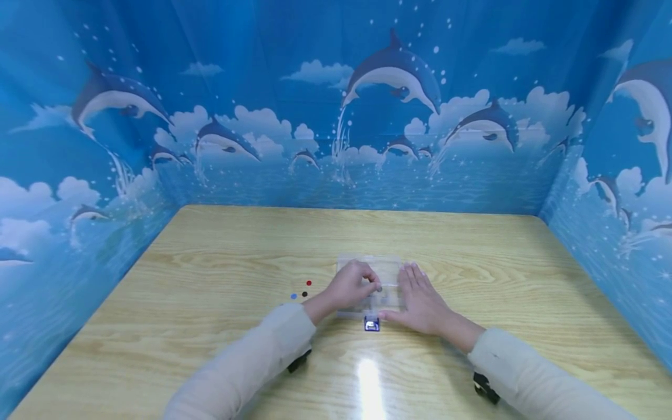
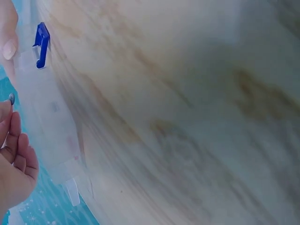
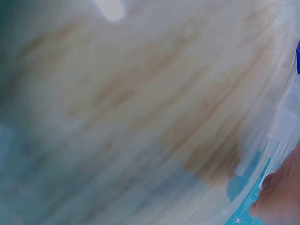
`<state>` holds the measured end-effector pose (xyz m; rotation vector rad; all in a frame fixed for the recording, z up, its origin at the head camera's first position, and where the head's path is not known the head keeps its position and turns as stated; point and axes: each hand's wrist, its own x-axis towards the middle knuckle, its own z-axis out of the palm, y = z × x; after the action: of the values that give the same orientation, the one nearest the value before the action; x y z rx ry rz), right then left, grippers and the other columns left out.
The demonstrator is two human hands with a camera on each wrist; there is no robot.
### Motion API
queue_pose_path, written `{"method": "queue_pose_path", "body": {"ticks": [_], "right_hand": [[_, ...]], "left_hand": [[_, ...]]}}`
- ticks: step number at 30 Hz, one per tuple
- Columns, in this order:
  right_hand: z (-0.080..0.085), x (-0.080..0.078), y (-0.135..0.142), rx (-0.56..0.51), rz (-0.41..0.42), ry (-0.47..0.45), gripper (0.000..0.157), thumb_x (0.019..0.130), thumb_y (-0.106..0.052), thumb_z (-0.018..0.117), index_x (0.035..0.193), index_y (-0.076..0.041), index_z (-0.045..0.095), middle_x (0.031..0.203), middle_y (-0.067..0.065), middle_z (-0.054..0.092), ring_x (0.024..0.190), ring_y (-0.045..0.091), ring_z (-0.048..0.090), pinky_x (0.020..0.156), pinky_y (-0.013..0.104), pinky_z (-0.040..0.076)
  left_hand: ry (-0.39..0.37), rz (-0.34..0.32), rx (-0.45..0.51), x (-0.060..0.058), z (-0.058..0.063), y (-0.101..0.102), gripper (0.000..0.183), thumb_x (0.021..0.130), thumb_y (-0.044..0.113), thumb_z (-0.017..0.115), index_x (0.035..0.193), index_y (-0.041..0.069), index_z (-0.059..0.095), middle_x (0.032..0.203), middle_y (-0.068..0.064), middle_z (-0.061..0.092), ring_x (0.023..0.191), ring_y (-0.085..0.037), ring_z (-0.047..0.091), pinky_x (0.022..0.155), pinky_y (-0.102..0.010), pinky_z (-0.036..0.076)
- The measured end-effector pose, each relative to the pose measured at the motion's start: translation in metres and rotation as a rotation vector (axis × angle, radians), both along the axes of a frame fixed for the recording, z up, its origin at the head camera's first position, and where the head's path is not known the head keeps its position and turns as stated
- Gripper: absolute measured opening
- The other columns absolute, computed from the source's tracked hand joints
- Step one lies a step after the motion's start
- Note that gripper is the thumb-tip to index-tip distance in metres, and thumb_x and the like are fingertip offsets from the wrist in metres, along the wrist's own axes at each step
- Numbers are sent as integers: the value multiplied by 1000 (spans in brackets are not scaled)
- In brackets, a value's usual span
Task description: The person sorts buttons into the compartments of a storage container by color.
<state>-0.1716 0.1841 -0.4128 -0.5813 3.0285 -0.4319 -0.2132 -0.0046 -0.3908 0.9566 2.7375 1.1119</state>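
Observation:
A clear plastic box (image 1: pixel 389 263) lies on the table, with a blue latch (image 1: pixel 371 324) at its near side. My left hand (image 1: pixel 353 287) is over the box and pinches a small grey disc (image 1: pixel 380 288) between thumb and fingertip. The left wrist view shows that shiny dark disc (image 2: pixel 11 99) at the fingertips, beside the box's wall (image 2: pixel 49 117). With straight fingers and the thumb spread, my right hand (image 1: pixel 424 303) rests along the box's right side. Part of the box is hidden under both hands.
Left of the box, a red disc (image 1: pixel 308 283), a black disc (image 1: pixel 304 294) and a blue disc (image 1: pixel 293 296) lie on the wood-grain table (image 1: pixel 220 338). A blue dolphin-print curtain (image 1: pixel 294 175) stands along the table's back and sides.

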Motion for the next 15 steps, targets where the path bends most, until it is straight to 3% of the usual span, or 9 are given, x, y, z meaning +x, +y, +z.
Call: {"method": "queue_pose_path", "body": {"ticks": [7, 15], "right_hand": [[0, 0, 0, -1, 3, -2, 106, 80, -66, 52, 140, 14, 18, 148, 34, 14, 139, 46, 9, 113, 54, 15], [-1, 0, 1, 6, 3, 0, 105, 80, -66, 51, 141, 14, 18, 148, 33, 14, 139, 46, 9, 113, 53, 15]], "left_hand": [[65, 8, -105, -1, -1, 4, 5, 82, 15, 69, 82, 10, 72, 80, 1, 68, 81, -13, 53, 74, -19, 41], [93, -2, -139, -2, -5, 4, 4, 80, 13, 70, 83, 11, 72, 82, 1, 69, 79, -10, 52, 74, -18, 41]]}}
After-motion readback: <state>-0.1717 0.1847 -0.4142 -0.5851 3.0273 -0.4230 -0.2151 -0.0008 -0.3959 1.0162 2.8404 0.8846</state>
